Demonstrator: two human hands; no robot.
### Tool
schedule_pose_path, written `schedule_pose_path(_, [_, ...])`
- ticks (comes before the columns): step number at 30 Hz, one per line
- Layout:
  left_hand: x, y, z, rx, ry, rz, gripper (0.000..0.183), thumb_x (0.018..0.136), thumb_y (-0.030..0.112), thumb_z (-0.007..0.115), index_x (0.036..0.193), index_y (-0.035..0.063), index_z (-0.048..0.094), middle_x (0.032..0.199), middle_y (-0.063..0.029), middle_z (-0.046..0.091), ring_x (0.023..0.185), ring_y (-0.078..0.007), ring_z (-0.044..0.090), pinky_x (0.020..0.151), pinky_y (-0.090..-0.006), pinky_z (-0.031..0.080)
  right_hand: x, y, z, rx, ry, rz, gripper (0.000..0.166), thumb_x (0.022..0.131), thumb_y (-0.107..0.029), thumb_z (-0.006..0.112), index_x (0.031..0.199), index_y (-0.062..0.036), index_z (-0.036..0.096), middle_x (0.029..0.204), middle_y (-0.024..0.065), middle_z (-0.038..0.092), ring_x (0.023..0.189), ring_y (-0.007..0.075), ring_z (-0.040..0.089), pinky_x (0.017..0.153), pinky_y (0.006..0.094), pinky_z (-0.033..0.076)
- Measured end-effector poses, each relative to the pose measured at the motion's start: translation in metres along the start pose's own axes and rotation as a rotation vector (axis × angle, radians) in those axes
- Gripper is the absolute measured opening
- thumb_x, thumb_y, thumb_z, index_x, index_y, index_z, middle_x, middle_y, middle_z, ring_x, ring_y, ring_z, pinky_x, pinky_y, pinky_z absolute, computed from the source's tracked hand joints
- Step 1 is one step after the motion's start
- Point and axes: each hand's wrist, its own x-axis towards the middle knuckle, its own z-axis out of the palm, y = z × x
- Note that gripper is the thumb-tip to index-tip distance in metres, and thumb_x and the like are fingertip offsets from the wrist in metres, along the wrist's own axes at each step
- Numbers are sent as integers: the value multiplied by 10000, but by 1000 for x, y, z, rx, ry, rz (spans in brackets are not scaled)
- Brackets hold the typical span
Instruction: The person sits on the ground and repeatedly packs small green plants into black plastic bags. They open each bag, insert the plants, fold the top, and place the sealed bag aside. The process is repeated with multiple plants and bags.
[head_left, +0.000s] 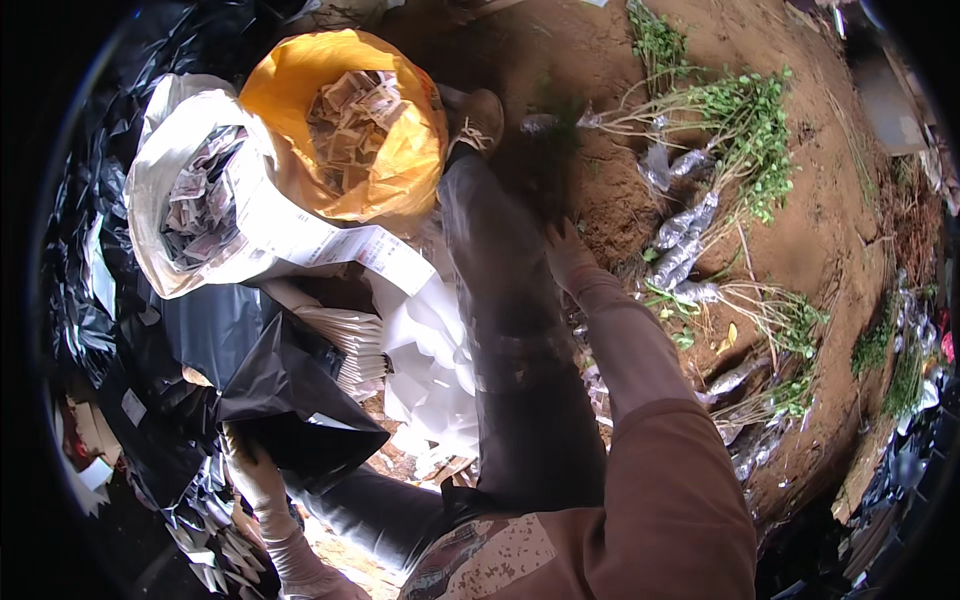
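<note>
My left hand (251, 465), at the lower left, grips the edge of a black plastic bag (289, 375) whose mouth gapes toward the right. My right hand (570, 259) reaches past my leg to the brown soil; a dark green, blurred shape (559, 146) lies just beyond its fingers, and whether it holds this is unclear. To the right of that hand lie bundles of leafy green plants (739, 127), their bases wrapped in clear plastic (686, 232). A strip of printed white labels (386, 259) trails from a white sack (146, 187) onto white paper (427, 345).
Beside the white sack stands a yellow sack (416, 150); both contain many small printed packets. A stack of folded white sheets (352, 337) lies behind the black bag. Crumpled black plastic (82, 247) covers the left side. My shoe (480, 124) rests near the yellow sack.
</note>
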Motion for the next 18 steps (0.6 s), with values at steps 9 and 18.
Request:
schedule_pose_path(9, [-29, 8, 13, 151, -14, 154, 371, 847, -16, 487, 1204, -46, 582, 1304, -241, 567, 1158, -404, 570, 1015, -419, 445, -166, 70, -134, 535, -124, 455, 270, 937, -44, 524, 1165, -110, 653, 1003, 168, 661, 838, 232, 666, 701, 385, 556])
schedule_pose_path(18, [-47, 68, 3, -117, -30, 288, 416, 783, -26, 517, 1138, 124, 673, 1433, -38, 504, 841, -318, 689, 750, -396, 567, -295, -51, -273, 1603, -81, 229, 273, 920, -100, 565, 1182, -27, 591, 729, 8, 561, 614, 91, 519, 557, 250, 427])
